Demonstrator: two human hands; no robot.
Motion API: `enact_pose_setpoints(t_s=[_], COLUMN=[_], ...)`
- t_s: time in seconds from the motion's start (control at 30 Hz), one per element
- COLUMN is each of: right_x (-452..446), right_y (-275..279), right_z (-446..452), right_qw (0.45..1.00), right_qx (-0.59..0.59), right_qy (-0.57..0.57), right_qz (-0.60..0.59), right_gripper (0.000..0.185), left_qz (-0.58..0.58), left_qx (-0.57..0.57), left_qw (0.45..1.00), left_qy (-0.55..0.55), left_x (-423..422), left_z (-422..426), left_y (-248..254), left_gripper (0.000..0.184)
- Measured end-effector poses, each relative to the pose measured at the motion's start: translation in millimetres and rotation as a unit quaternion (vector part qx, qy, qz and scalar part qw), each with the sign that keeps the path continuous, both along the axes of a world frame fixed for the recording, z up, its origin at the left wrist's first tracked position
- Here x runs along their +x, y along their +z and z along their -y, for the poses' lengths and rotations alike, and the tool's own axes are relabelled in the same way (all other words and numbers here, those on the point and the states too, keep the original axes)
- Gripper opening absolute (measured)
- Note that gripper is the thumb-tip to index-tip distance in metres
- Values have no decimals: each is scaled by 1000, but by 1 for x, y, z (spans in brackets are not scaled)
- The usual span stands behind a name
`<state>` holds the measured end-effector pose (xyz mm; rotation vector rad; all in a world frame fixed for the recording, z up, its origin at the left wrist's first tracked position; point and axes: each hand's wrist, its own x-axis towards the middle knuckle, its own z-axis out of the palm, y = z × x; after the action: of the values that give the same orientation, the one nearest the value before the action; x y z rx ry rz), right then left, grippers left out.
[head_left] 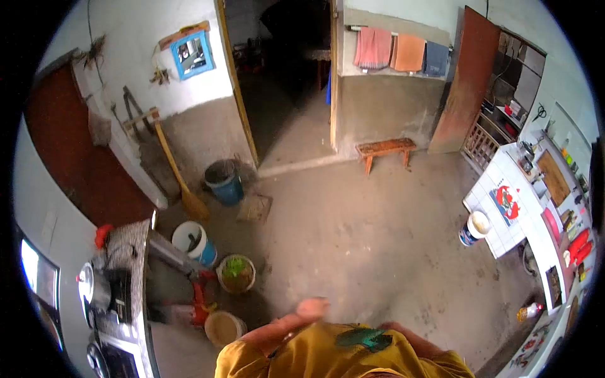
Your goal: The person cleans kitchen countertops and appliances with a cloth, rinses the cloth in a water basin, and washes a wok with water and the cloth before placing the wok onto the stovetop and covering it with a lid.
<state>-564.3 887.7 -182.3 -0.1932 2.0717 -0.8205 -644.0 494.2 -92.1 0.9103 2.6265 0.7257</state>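
My left hand is in front of my yellow shirt, at the bottom middle of the head view. It is smeared by motion, so its fingers cannot be made out, and no object shows in it. My right forearm shows at the shirt's other side, while the right hand is hidden below it. Nearest to my left arm are a pale round tub and a basin holding green leaves, both to the left.
A white bucket, a blue bin and a broom line the left side. A wooden bench stands by the far wall. On the right are a tiled counter, a paint bucket and an oil bottle.
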Motion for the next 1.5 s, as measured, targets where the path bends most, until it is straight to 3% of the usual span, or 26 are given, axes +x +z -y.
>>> enact_pose_setpoints(t_s=[0.03, 0.1, 0.2, 0.27, 0.37, 0.4, 0.5, 0.57, 0.67, 0.77, 0.8, 0.87, 0.9, 0.97, 1.03, 1.07, 1.1, 1.13, 1.17, 1.33, 1.43, 1.5], right_x=[-21, -59, -140, -206, -330, -383, -531, -628, -772, -904, -943, -1004, -1033, -1077, -1108, -1124, -1140, -1160, -1183, -1330, -1457, -1539], right_y=[8, 13, 6, -4, -21, -22, -16, 3, 41, 59, 58, 53, 41, 25, 11, 9, 8, 8, 7, -15, -20, -6], right_z=[2, 7, 22, 34, 53, 60, 83, 107, 157, 206, 219, 242, 246, 256, 256, 260, 263, 270, 277, 318, 332, 344], right_qw=[999, 995, 989, 987, 992, 995, 1000, 998, 991, 980, 978, 980, 984, 992, 998, 999, 1000, 1000, 1000, 999, 999, 999], right_qx=[14, 32, 32, 29, 21, 19, 2, -28, -90, -144, -150, -148, -133, -82, -30, -18, -12, -14, -15, -25, -20, -21], right_qy=[-25, -67, -111, -116, -90, -75, -16, 9, 14, 17, 20, 21, 27, 39, 43, 37, 25, 16, 4, -19, -1, 32], right_qz=[26, 64, 96, 104, 80, 62, -6, -53, -101, -137, -141, -133, -120, -87, -44, -24, -8, 2, 14, 40, 38, 17], right_gripper=[39, 38, 37, 37, 36, 35, 34, 34, 33, 32, 32, 31, 31, 30, 30, 29, 29, 29, 29, 27, 26, 26], left_qz=[-117, 116, 112, 59, 95, 161, 87, 140, 164, 143, 148, 136, 108, -1, -213, -136, -56, -18, 63, 9, -23, 5], left_qx=[147, -28, -17, -4, 61, -33, 79, 38, 49, 9, 77, -38, -8, -87, 60, -98, -256, -11, -2, 215, 259, 216], left_qw=[981, 990, 978, 980, 990, 984, 993, 987, 964, 942, 914, 917, 922, 951, 969, 982, 964, 996, 994, 974, 960, 970], left_qy=[-43, -79, -173, -190, -89, -66, -4, 67, 204, 303, 369, 374, 373, 297, 110, 83, 52, 83, 85, -77, -104, -112], left_x=[-31, -100, -206, -277, -383, -425, -511, -559, -605, -654, -672, -743, -789, -894, -1010, -1064, -1119, -1161, -1214, -1419, -1526, -1590], left_z=[-4, -39, -65, -69, -52, -45, 17, 56, 123, 205, 242, 279, 284, 318, 329, 307, 267, 243, 219, 149, 134, 145], left_y=[-37, 46, 30, 66, 108, 113, 69, 60, 99, 50, -3, 6, 40, 14, -36, -7, 59, 117, 130, 164, 185, 192], left_gripper=[30, 34, 39, 40, 39, 34, 30, 31, 30, 30, 29, 25, 24, 24, 23, 24, 25, 26, 26, 16, 15, 16])
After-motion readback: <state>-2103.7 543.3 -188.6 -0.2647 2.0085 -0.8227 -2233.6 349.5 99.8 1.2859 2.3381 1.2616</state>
